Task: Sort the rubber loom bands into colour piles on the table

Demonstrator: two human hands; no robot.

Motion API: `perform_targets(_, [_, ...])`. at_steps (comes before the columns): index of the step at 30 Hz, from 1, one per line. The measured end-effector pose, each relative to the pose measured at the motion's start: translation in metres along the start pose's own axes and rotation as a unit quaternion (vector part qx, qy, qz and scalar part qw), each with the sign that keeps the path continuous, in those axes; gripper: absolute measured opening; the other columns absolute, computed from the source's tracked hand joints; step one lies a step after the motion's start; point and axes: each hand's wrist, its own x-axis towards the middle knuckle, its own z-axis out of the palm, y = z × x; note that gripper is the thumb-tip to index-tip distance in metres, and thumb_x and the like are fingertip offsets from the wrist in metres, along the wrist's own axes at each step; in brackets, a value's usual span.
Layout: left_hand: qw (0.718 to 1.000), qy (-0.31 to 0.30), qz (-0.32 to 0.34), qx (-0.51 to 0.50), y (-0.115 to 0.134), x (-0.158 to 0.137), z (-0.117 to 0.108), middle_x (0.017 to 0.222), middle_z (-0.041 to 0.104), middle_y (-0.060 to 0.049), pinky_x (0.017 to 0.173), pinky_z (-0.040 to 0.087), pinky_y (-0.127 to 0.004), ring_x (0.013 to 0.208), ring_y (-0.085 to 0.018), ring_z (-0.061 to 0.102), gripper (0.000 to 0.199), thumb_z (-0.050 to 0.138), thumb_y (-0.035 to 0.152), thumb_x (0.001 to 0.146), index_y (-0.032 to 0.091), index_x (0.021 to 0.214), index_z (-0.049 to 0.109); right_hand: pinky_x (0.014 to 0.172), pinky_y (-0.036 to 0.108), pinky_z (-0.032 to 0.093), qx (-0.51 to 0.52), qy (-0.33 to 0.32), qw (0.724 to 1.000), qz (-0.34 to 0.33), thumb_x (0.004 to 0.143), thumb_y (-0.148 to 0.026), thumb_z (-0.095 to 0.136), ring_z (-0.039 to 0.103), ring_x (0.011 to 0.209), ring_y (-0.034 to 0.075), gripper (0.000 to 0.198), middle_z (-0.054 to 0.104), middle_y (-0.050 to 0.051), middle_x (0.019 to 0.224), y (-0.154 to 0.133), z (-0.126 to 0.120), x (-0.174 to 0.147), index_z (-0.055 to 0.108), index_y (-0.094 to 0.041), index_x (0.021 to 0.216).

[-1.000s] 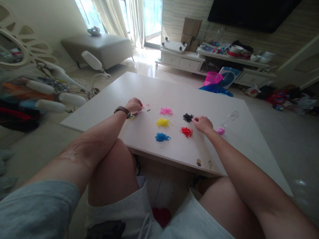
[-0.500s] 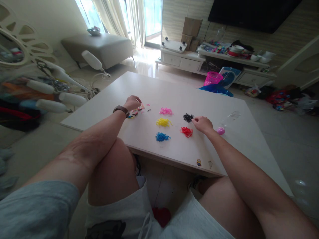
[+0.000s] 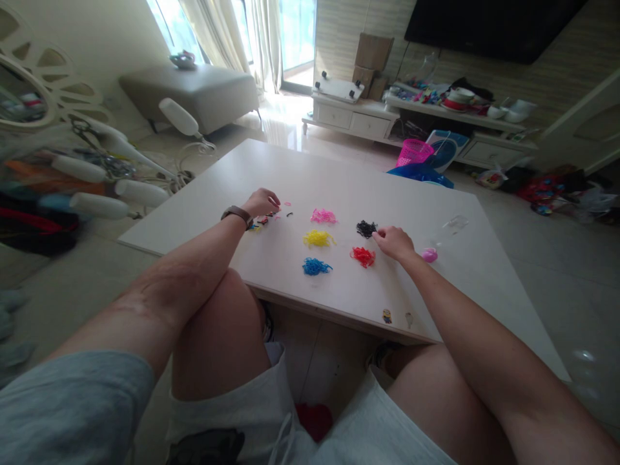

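Note:
On the white table (image 3: 290, 169) lie separate heaps of small rubber bands. My left hand (image 3: 262, 201), with a dark band on its wrist, is over the mixed-colour rubber bands (image 3: 262, 220) at the left, fingers curled down with the tips together; its palm side is hidden. My right hand (image 3: 394, 241) is closed in a pinch at the right edge of the black rubber bands (image 3: 366, 228); what lies in the pinch is too small to tell. Between the hands are pink (image 3: 323, 216), yellow (image 3: 318, 238), blue (image 3: 316, 266) and red rubber bands (image 3: 363, 257).
A pink-purple object (image 3: 429, 255) and a clear plastic piece (image 3: 456, 223) lie right of my right hand. A small cartoon figure (image 3: 386, 316) is near the front edge. Beyond the table stand a pink basket (image 3: 414, 152) and a TV cabinet (image 3: 351, 121).
My left hand has shifted slightly to the right over the mixed rubber bands, its fingers bending lower. My right hand has stayed beside the black heap.

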Motion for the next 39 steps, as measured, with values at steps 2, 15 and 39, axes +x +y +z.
perform_targets(2, [1.000,-0.020,0.008,0.019,0.002,-0.001,0.003,0.084,0.077,-0.007,0.059,0.050,-0.022,0.074,-0.018,0.068,0.025,0.082,0.015,0.056,0.016,0.080,0.076,0.071,0.029,0.044,-0.001,0.000,1.000,-0.002,0.092,-0.047,0.048,0.068,0.088,0.024,0.038,0.077,0.010,0.095,0.000,0.001,0.000,0.078,-0.024,0.089])
perform_targets(15, [0.989,-0.071,-0.019,0.129,0.006,-0.001,0.007,0.074,0.074,-0.006,0.055,0.048,-0.023,0.062,-0.017,0.063,0.025,0.075,0.013,0.056,0.019,0.081,0.077,0.069,0.030,0.045,0.004,0.001,1.000,-0.005,0.092,-0.047,0.049,0.069,0.087,0.024,0.036,0.077,0.009,0.096,0.002,0.003,0.003,0.078,-0.025,0.090])
perform_targets(39, [0.988,-0.122,0.097,-0.005,0.024,-0.007,0.011,0.083,0.076,-0.005,0.060,0.048,-0.023,0.074,-0.017,0.069,0.020,0.081,0.022,0.066,0.019,0.086,0.077,0.067,0.030,0.040,0.024,0.007,0.998,-0.065,0.092,-0.040,0.049,0.066,0.081,0.022,0.031,0.076,0.007,0.087,-0.018,-0.008,-0.009,0.075,-0.024,0.084])
